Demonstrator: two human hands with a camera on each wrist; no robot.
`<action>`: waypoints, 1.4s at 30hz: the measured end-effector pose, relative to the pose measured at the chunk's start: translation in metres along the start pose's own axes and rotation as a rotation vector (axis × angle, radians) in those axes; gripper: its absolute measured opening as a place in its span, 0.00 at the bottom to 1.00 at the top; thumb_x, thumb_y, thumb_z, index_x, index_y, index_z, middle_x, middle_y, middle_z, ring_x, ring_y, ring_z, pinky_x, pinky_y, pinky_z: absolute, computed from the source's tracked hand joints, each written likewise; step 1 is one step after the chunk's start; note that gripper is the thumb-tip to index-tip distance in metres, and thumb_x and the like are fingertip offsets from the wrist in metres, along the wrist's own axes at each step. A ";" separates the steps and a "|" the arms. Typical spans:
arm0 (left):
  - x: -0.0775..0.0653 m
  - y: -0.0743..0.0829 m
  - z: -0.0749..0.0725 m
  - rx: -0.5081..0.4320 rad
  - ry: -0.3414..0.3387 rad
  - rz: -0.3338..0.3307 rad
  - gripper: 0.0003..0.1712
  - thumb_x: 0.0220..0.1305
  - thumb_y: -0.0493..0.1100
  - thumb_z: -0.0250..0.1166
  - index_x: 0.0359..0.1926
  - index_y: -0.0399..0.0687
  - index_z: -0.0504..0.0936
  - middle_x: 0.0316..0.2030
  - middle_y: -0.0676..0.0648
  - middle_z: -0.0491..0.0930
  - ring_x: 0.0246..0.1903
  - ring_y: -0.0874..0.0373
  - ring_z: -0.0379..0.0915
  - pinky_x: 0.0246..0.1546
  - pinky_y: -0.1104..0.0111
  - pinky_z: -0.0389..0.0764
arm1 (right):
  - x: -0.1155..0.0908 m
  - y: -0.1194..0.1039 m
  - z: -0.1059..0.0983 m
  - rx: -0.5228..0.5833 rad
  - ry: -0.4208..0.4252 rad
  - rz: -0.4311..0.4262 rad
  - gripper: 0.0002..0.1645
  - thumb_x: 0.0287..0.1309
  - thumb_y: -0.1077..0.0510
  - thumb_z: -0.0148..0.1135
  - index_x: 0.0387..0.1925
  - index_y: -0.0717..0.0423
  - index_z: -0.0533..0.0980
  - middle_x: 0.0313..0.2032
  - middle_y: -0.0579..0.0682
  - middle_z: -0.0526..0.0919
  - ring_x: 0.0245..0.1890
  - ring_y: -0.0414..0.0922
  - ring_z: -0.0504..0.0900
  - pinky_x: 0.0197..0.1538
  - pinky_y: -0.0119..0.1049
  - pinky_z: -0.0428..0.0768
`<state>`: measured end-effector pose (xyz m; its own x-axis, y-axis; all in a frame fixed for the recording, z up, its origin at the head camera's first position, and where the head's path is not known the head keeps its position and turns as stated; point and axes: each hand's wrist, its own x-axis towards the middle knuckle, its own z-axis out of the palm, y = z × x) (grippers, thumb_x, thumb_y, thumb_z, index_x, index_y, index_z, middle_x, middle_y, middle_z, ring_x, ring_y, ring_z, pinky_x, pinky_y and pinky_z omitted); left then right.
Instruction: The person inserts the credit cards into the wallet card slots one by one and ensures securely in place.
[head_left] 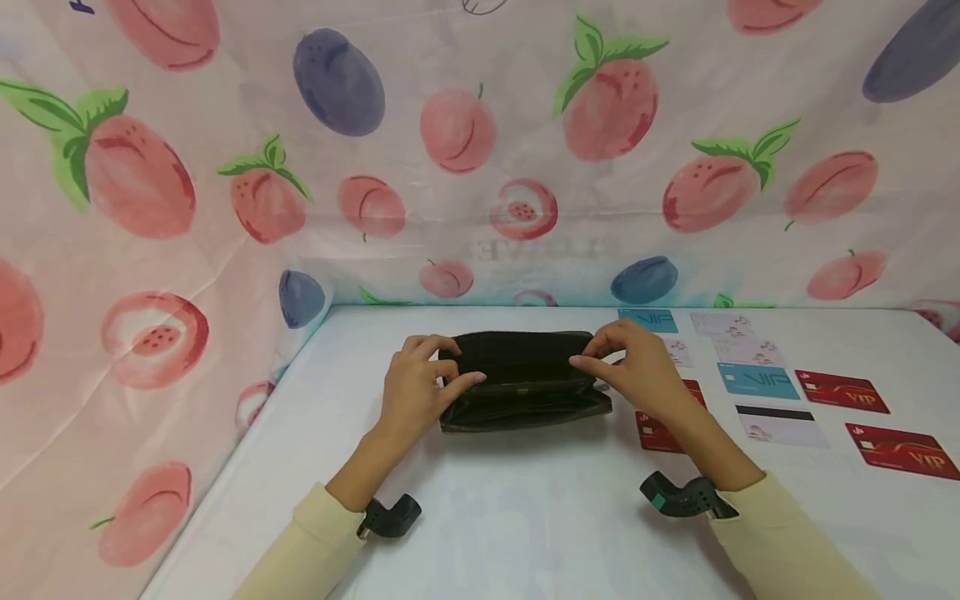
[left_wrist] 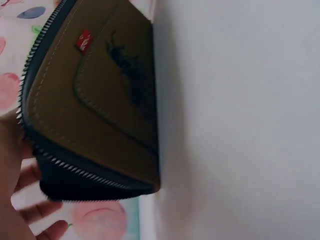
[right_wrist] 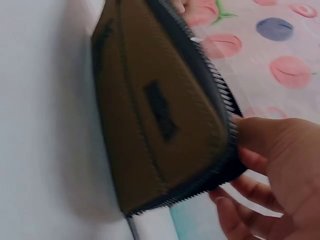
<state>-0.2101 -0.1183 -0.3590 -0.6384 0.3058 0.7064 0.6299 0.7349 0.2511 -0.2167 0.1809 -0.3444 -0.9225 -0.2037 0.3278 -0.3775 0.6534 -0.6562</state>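
Note:
A brown zip-around wallet (head_left: 525,408) with a dark interior stands unzipped and spread apart on the white table, its compartments facing up. My left hand (head_left: 420,379) grips the back panel at its left end, thumb on the inner side. At the other end, my right hand (head_left: 633,362) pinches the upper right corner between thumb and fingers. In the left wrist view, the wallet's outer face (left_wrist: 100,115) bears a small red tag and a dark printed figure. The right wrist view has a dark rectangular patch on the wallet (right_wrist: 160,110) and a zip pull hanging from its lower corner.
Right of the wallet lie several cards: blue VIP cards (head_left: 757,381), red VIP cards (head_left: 903,450), and pale cards, one with a black stripe (head_left: 780,425). Some red cards are partly covered by my right forearm. A fruit-printed cloth (head_left: 450,217) hangs behind and at the left.

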 end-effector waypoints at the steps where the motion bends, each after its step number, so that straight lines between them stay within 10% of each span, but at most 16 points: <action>1: -0.001 0.001 0.001 -0.004 0.017 -0.014 0.23 0.49 0.50 0.75 0.08 0.53 0.74 0.36 0.50 0.80 0.43 0.48 0.71 0.37 0.55 0.72 | 0.000 0.000 -0.001 -0.003 -0.014 0.001 0.13 0.53 0.47 0.71 0.31 0.50 0.80 0.42 0.50 0.76 0.42 0.48 0.79 0.40 0.46 0.77; 8: -0.001 0.001 0.003 -0.058 0.107 0.024 0.11 0.47 0.43 0.77 0.22 0.46 0.82 0.37 0.48 0.81 0.43 0.48 0.71 0.44 0.58 0.73 | 0.001 -0.001 -0.009 0.030 -0.125 -0.018 0.18 0.52 0.50 0.72 0.42 0.54 0.78 0.48 0.53 0.75 0.45 0.52 0.80 0.43 0.47 0.80; 15: 0.004 -0.015 -0.003 -0.100 -0.020 0.218 0.26 0.44 0.42 0.77 0.48 0.43 0.85 0.51 0.48 0.81 0.55 0.47 0.68 0.50 0.52 0.70 | 0.002 -0.002 -0.011 0.049 -0.183 0.020 0.24 0.51 0.49 0.73 0.47 0.55 0.76 0.52 0.54 0.72 0.48 0.53 0.78 0.45 0.47 0.79; 35: -0.002 -0.026 0.007 -0.277 -0.078 0.158 0.24 0.56 0.34 0.70 0.55 0.38 0.79 0.58 0.38 0.61 0.53 0.42 0.58 0.47 0.54 0.63 | 0.001 0.002 -0.013 0.090 -0.213 0.024 0.22 0.54 0.49 0.70 0.48 0.53 0.75 0.55 0.54 0.69 0.50 0.54 0.77 0.47 0.50 0.78; 42: 0.004 -0.026 0.002 -0.308 -0.130 0.290 0.31 0.52 0.32 0.72 0.59 0.35 0.74 0.60 0.38 0.64 0.59 0.44 0.58 0.53 0.55 0.64 | 0.001 -0.002 -0.014 0.095 -0.210 0.048 0.25 0.55 0.48 0.69 0.51 0.55 0.74 0.56 0.56 0.69 0.51 0.56 0.76 0.47 0.50 0.78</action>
<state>-0.2299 -0.1356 -0.3639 -0.4536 0.5607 0.6927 0.8811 0.3992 0.2538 -0.2157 0.1899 -0.3337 -0.9323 -0.3280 0.1524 -0.3294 0.5964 -0.7320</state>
